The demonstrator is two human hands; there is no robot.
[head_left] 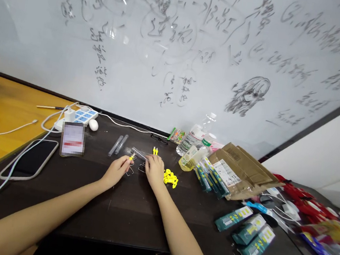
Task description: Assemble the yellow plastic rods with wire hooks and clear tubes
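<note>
Forearms (66, 203) foremost, left hand (115, 173) pinched tight on yellow piece (131, 157), right hand (155, 171) curled at tube (139, 153), grip unclear; tipped pair (155, 151) at 2 o'clock looks done, yellow pile (169, 177) at 3 untouched.

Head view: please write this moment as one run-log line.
left hand: holds small yellow piece | right hand: at clear tube | near right hand: yellow pile | farther left: two clear tubes

From here I see a whiteboard (129, 57) covered in black handwriting and a sketched head, glossy with light, behind a dark table (86, 212) beside a yellow wooden one (13, 105).
</note>
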